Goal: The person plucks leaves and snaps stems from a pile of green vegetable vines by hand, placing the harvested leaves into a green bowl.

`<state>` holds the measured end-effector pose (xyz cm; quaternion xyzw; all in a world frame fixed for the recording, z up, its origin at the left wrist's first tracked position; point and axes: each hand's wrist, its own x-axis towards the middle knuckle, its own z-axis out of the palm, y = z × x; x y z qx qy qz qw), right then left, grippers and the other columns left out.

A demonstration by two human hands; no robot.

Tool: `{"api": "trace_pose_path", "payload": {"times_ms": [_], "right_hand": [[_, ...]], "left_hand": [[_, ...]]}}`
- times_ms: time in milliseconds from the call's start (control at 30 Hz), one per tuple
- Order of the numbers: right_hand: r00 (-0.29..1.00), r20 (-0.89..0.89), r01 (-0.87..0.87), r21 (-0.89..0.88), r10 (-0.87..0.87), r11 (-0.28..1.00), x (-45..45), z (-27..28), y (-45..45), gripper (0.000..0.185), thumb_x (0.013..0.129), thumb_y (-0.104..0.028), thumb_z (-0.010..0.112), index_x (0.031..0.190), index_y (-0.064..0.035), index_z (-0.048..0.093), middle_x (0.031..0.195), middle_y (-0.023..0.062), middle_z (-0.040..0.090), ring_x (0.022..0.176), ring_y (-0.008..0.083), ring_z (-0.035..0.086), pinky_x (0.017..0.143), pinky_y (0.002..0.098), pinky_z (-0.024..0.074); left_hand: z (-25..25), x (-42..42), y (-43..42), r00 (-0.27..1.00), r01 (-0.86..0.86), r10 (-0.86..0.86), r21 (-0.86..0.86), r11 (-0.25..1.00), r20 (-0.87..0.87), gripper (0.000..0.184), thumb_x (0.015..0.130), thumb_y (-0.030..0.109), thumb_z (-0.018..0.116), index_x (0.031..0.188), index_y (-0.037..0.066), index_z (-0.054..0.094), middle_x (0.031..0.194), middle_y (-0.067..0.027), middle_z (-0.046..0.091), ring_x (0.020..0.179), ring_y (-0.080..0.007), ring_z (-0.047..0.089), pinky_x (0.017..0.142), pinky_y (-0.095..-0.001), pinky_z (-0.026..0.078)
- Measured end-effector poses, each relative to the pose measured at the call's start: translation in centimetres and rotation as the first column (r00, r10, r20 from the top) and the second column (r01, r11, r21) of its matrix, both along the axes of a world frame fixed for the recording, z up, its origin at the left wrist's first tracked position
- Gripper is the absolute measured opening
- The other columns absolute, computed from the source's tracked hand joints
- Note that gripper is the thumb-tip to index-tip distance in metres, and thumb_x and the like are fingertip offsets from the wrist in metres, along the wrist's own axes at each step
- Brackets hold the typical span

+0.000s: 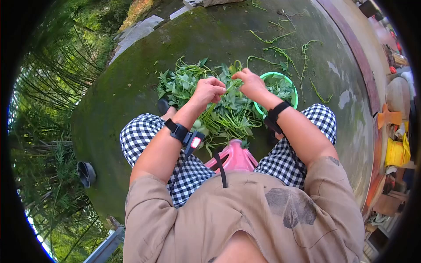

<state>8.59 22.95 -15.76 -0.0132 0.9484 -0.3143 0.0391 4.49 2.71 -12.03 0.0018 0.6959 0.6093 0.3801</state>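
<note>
A heap of leafy green stems (232, 116) lies on the ground between my knees. Above it, my left hand (210, 90) is closed, with thumb and fingers pinched on a green stem. My right hand (250, 83) is a little to the right over the same heap, its fingers bent and pressed together near the leaves; what they hold is too small to make out. Just beyond my right wrist stands a green-rimmed basket (296, 94) with green leaves (280, 85) in it, partly hidden by my forearm.
Loose vines (280, 50) are strewn on the mossy concrete ground (131, 87) ahead and to the right. A pink stool (237, 160) shows between my legs. A dark round container (86, 174) is at the left. Assorted household items, with a yellow bag (397, 151), line the right edge.
</note>
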Motion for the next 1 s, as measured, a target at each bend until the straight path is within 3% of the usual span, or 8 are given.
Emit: {"api": "trace_pose_path", "payload": {"times_ms": [100, 267, 433, 567, 600, 667, 833, 1000], "right_hand": [[0.92, 0.39, -0.001, -0.056, 0.023, 0.998, 0.8, -3.3, -0.4, 0.041, 0.075, -0.01, 0.064, 0.115, -0.0139, 0.067, 0.107, 0.0125, 0.069, 0.102, 0.03, 0.064, 0.088, 0.0406, 0.0495], [0.78, 0.604, -0.032, -0.224, 0.165, 0.974, 3.3, -7.0, -2.0, 0.043, 0.07, -0.009, 0.074, 0.113, -0.0057, 0.066, 0.099, 0.0139, 0.07, 0.079, 0.0244, 0.068, 0.065, 0.0367, 0.0549], [0.624, 0.767, 0.49, -0.534, 0.151, 0.689, 2.9, -4.4, -2.4, 0.024, 0.079, -0.006, 0.066, 0.101, 0.0041, 0.064, 0.084, 0.0096, 0.067, 0.065, 0.016, 0.064, 0.057, 0.0273, 0.052], [0.841, 0.513, 0.334, -0.24, -0.173, 0.912, 0.2, -4.6, 0.8, 0.023, 0.077, -0.01, 0.065, 0.098, -0.0011, 0.068, 0.089, 0.0133, 0.069, 0.073, 0.0229, 0.068, 0.062, 0.0345, 0.0533], [0.81, 0.491, 0.384, -0.031, -0.321, 0.923, 0.2, -4.6, 1.8, 0.026, 0.079, -0.015, 0.063, 0.101, -0.0005, 0.068, 0.098, 0.016, 0.069, 0.085, 0.029, 0.068, 0.072, 0.0387, 0.0523], [0.687, 0.499, 0.459, 0.267, -0.529, 0.847, 1.0, -5.3, 3.5, 0.031, 0.083, -0.021, 0.057, 0.105, -0.0029, 0.07, 0.113, 0.0189, 0.067, 0.106, 0.0369, 0.064, 0.086, 0.0423, 0.0509], [0.517, 0.796, 0.059, 0.332, -0.313, 0.942, 6.4, -12.8, 4.7, 0.037, 0.081, -0.018, 0.062, 0.114, -0.003, 0.066, 0.12, 0.0184, 0.064, 0.111, 0.0358, 0.061, 0.092, 0.0424, 0.0491], [0.683, 0.664, 0.183, 0.246, -0.303, 0.952, 8.8, -16.3, 5.5, 0.064, 0.076, -0.016, 0.072, 0.135, -0.0085, 0.048, 0.119, 0.0174, 0.063, 0.1, 0.0322, 0.064, 0.08, 0.0399, 0.0512]], "left_hand": [[-3.3, 0.7, -0.2, 0.995, 0.094, -0.084, -0.192, 0.977, 0.055, 0.023, 0.078, 0.01, 0.071, 0.1, 0.004, 0.065, 0.079, -0.0012, 0.063, 0.061, -0.0082, 0.058, 0.048, -0.025, 0.047], [-7.6, 3.4, -0.1, 0.917, 0.329, -0.391, -0.408, 0.851, -0.077, 0.064, 0.064, 0.007, 0.078, 0.124, 0.005, 0.058, 0.107, -0.0085, 0.062, 0.075, -0.0155, 0.06, 0.056, -0.029, 0.051], [-7.9, 4.5, 0.1, 0.879, 0.358, -0.419, -0.263, 0.896, -0.23, 0.083, 0.059, -0.001, 0.077, 0.136, 0.008, 0.048, 0.125, -0.0127, 0.057, 0.084, -0.0187, 0.062, 0.061, -0.0294, 0.052], [-6.1, 3.3, 0.7, 0.941, 0.337, -0.322, -0.247, 0.908, 0.1, 0.073, 0.07, 0.006, 0.071, 0.138, 0.004, 0.045, 0.115, -0.013, 0.061, 0.078, -0.018, 0.061, 0.059, -0.0296, 0.052], [-6.6, 3.5, 0.8, 0.963, 0.271, -0.258, -0.293, 0.917, 0.084, 0.059, 0.071, 0.009, 0.073, 0.127, 0.002, 0.056, 0.085, -0.009, 0.066, 0.059, -0.015, 0.057, 0.047, -0.0297, 0.048], [-6.8, 3.6, 0.7, 0.958, 0.286, -0.26, -0.295, 0.912, 0.124, 0.055, 0.072, 0.01, 0.073, 0.124, 0.0, 0.058, 0.08, -0.0087, 0.066, 0.055, -0.0151, 0.057, 0.047, -0.03, 0.049], [-6.9, 3.5, 0.5, 0.951, 0.307, -0.283, -0.299, 0.904, 0.122, 0.045, 0.073, 0.012, 0.072, 0.116, -0.001, 0.063, 0.079, -0.0101, 0.066, 0.053, -0.016, 0.058, 0.047, -0.0307, 0.049], [-6.4, 3.6, 0.3, 0.945, 0.326, -0.304, -0.271, 0.906, 0.121, 0.046, 0.074, 0.014, 0.071, 0.117, -0.001, 0.062, 0.085, -0.0115, 0.067, 0.056, -0.0158, 0.06, 0.048, -0.0294, 0.05]]}}
